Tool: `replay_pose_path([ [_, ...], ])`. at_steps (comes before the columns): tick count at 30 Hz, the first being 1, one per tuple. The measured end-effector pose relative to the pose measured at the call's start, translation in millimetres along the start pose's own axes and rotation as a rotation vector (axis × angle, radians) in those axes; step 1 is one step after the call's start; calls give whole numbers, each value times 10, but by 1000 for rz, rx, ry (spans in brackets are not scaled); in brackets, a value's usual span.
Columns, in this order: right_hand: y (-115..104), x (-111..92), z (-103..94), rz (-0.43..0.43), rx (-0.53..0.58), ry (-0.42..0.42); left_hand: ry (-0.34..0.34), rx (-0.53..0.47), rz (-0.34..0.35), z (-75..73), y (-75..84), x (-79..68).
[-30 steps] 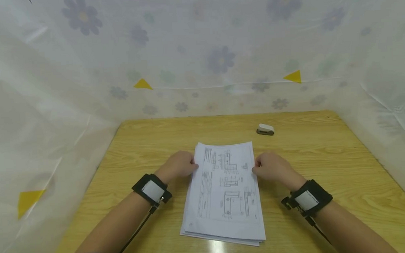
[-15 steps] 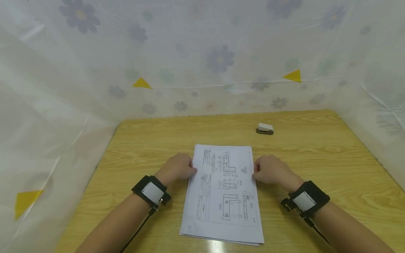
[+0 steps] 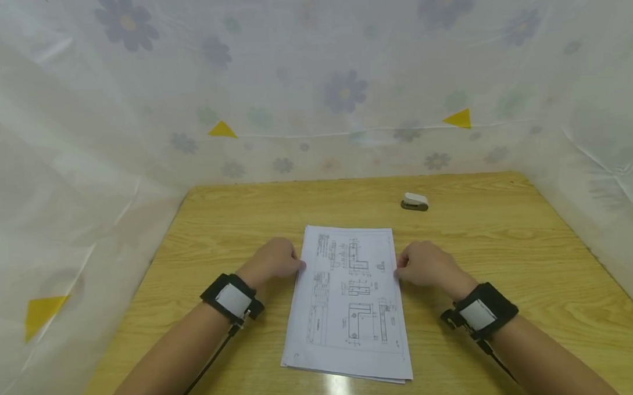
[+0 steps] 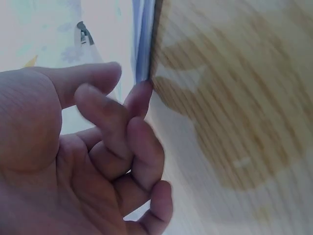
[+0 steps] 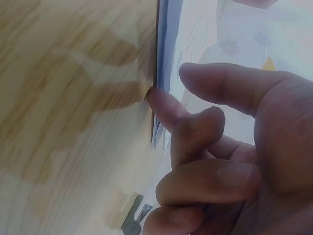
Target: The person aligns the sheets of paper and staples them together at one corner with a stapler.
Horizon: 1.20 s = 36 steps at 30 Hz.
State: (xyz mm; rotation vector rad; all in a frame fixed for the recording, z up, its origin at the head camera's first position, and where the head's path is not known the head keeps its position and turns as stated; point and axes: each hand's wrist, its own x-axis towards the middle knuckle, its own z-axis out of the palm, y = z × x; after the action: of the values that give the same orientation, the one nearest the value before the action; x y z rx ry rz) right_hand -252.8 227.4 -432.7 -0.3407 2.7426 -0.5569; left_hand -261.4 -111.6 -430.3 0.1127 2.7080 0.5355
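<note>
A stack of printed paper sheets [image 3: 348,353] lies on the wooden table, its top sheet showing line drawings of angled parts. My left hand [image 3: 275,259] is at its left edge. The left wrist view shows the index fingertip [image 4: 142,93] right at the sheets' side [image 4: 143,44], the thumb apart from it and the other fingers loosely bent. Along the right edge is my right hand [image 3: 426,264]; its index fingertip [image 5: 159,98] touches the stack's side [image 5: 168,44], while the thumb [image 5: 210,83] stands off with a gap. Neither hand pinches the sheets.
Beyond the stack, toward the back right of the table [image 3: 254,208], sits a small white and grey stapler [image 3: 414,202]. Flowered sheeting [image 3: 286,76] encloses the back and sides. Both wrists carry black bands [image 3: 231,299] with cables.
Over the second the sheets at the near edge have become more even, and the stack has shifted slightly toward me. The left hand has drawn a little to the left.
</note>
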Motion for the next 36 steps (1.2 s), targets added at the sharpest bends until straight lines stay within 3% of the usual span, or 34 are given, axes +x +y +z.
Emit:
replay_pose_path([
  [4,-9,16,21,-16,8,11,-32,-39,9,24,-14,-2],
  [13,15,63,43,3,12,13,-1,5,11,87,-21,-9],
  [18,65,99,-110,7,-8,5,106,19,22,-9,37,25],
  [21,133,148,-290,4,-25,24,185,55,72,-80,114,80],
  [23,189,179,-408,5,-38,40,201,107,116,-105,178,117],
  [28,298,231,-607,27,-56,63,170,211,183,-100,286,213],
  [36,419,341,-652,65,-24,121,105,310,168,-29,252,298],
])
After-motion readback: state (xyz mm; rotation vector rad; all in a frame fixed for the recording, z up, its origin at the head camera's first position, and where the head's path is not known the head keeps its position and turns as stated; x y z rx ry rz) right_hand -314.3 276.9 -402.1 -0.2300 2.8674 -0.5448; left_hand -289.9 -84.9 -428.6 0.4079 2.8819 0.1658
